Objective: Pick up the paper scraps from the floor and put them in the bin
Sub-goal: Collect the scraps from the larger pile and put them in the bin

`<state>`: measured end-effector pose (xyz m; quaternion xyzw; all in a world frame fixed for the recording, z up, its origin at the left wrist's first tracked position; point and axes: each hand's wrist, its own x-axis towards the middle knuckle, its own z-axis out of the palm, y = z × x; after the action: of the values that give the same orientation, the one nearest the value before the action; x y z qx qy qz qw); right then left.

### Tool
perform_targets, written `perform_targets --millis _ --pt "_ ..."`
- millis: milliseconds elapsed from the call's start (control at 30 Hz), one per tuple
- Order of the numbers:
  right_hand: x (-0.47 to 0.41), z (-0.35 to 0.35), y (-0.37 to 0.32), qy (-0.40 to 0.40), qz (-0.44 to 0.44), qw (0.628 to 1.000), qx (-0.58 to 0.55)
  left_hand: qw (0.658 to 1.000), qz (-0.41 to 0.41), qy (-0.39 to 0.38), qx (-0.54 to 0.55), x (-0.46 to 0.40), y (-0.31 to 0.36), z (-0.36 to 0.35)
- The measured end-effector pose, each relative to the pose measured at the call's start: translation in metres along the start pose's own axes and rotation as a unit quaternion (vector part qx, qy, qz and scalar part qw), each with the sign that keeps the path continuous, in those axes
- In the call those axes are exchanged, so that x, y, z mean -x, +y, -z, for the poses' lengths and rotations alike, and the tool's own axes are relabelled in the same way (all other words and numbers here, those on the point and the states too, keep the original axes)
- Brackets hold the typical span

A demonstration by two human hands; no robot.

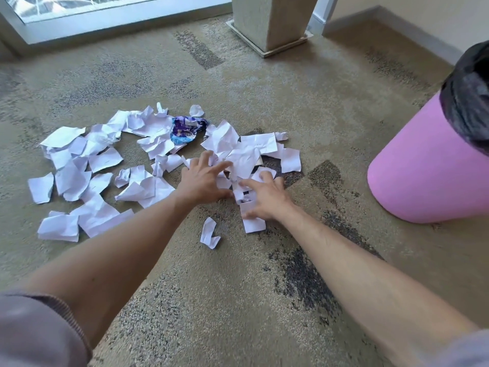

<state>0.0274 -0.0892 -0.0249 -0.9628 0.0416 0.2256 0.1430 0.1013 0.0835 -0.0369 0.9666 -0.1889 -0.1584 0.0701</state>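
Note:
Several torn white paper scraps (79, 178) lie spread over the carpet, from the left to the middle. A pink bin (412, 178) with a black liner (468, 102) stands at the right. My left hand (203, 178) lies over the scraps in the middle with its fingers spread. Beside it my right hand (267, 197) rests on a small cluster of scraps (251, 222), fingers spread and slightly bent. Both hands touch paper; neither has lifted any. One loose scrap (210, 233) lies alone nearer to me.
A crumpled blue and purple wrapper (186, 129) sits among the far scraps. A stone pillar base (270, 27) stands at the back, a glass door frame (105, 19) at the back left, a wall skirting (397, 30) at the back right. Patterned beige carpet (238, 300) surrounds the pile.

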Motion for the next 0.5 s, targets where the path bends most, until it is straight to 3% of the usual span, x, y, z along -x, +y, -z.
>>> perform_targets --millis 167,400,500 --pt "-0.003 -0.002 0.0 0.044 0.014 0.995 -0.093 1.0 -0.003 0.0 0.007 -0.002 -0.005 0.005" --pt "0.002 -0.006 -0.001 0.124 -0.026 0.959 -0.254 0.989 -0.025 0.07 0.125 0.012 -0.007 0.003" --pt "0.008 -0.005 0.0 0.146 -0.043 0.941 -0.303 0.981 0.013 0.106 0.16 0.017 -0.006 0.004"
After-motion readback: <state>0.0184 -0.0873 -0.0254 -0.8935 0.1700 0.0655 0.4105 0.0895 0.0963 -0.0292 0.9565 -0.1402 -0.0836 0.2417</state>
